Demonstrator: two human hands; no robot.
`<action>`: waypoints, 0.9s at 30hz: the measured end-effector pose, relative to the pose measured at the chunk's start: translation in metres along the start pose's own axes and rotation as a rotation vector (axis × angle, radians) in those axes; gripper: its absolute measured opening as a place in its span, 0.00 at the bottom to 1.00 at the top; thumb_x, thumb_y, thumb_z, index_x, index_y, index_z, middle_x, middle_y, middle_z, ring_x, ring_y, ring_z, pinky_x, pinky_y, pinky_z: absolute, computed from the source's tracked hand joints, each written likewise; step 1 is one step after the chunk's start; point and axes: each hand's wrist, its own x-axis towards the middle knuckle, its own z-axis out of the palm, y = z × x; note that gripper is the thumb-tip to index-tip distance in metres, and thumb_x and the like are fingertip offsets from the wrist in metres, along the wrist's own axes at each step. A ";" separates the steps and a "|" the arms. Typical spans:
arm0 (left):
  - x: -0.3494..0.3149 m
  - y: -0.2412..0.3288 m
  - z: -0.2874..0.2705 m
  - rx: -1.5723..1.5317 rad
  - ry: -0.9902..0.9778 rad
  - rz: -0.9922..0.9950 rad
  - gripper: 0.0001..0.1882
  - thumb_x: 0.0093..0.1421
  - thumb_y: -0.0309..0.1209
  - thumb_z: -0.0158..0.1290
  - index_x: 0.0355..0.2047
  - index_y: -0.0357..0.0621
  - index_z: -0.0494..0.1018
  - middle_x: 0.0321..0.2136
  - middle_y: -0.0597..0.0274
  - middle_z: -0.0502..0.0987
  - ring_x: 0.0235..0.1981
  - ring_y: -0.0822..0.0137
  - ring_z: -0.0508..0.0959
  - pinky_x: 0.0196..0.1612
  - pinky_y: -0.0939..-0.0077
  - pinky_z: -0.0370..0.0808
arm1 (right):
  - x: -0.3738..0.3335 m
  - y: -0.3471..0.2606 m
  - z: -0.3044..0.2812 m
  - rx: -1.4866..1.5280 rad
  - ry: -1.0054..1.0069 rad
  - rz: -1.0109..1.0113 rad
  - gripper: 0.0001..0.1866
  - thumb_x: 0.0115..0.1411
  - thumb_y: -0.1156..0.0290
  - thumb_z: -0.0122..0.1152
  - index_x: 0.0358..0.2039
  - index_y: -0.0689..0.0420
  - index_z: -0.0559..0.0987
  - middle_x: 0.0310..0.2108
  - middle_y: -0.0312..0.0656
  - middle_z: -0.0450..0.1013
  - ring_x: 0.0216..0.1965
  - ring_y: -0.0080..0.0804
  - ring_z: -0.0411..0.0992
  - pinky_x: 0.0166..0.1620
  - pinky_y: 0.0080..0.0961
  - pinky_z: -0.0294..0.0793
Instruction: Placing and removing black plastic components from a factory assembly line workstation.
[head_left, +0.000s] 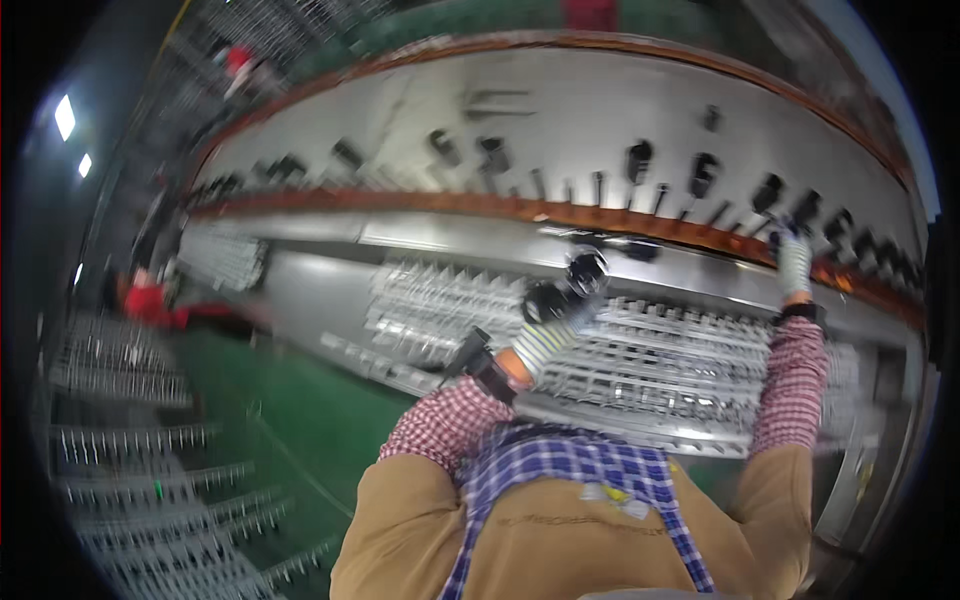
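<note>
Both my hands wear striped grey-and-white work gloves with dark palms. My left hand (548, 325) is raised in front of a long grey machine panel (420, 110) and is closed around a black round part (585, 270). My right hand (795, 262) reaches higher, up to the orange rail (600, 215) that runs along the machine, among a row of black pegs (703, 175). Its fingertips touch a peg, but blur hides whether they grip it. Below both hands lies a bed of shiny wire racks (660, 350).
Stacks of metal wire racks (140, 470) fill the left side beside a green floor (290, 400). A person in red (150, 298) is at the far left. More wire racks (222, 258) sit by the machine's left end.
</note>
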 end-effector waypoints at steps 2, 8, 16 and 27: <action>-0.073 0.013 -0.010 -0.330 -0.006 -0.436 0.14 0.53 0.34 0.48 0.39 0.40 0.66 0.30 0.59 0.72 0.32 0.66 0.72 0.37 0.75 0.70 | -0.011 -0.027 0.011 0.019 -0.004 0.083 0.13 0.51 0.58 0.54 0.21 0.54 0.72 0.15 0.31 0.66 0.12 0.20 0.61 0.16 0.19 0.59; -0.190 0.000 -0.143 -0.041 0.995 -0.665 0.16 0.54 0.41 0.48 0.32 0.40 0.71 0.29 0.63 0.73 0.31 0.71 0.71 0.42 0.74 0.66 | -0.163 -0.094 0.042 0.376 -0.082 -0.290 0.12 0.54 0.60 0.52 0.31 0.57 0.74 0.22 0.31 0.68 0.21 0.12 0.61 0.24 0.09 0.59; -0.237 -0.058 -0.217 0.061 0.857 -0.757 0.21 0.54 0.49 0.44 0.28 0.43 0.72 0.25 0.64 0.75 0.30 0.72 0.72 0.39 0.75 0.66 | -0.414 -0.076 0.165 0.336 -0.791 0.420 0.23 0.54 0.52 0.51 0.37 0.62 0.70 0.21 0.42 0.71 0.17 0.23 0.69 0.19 0.16 0.68; -0.225 -0.068 -0.237 0.116 0.533 -0.957 0.21 0.50 0.42 0.53 0.37 0.39 0.67 0.22 0.64 0.73 0.18 0.75 0.70 0.29 0.78 0.70 | -0.457 -0.087 0.232 0.410 -0.762 0.383 0.15 0.56 0.64 0.50 0.36 0.63 0.70 0.23 0.44 0.71 0.21 0.27 0.71 0.24 0.20 0.72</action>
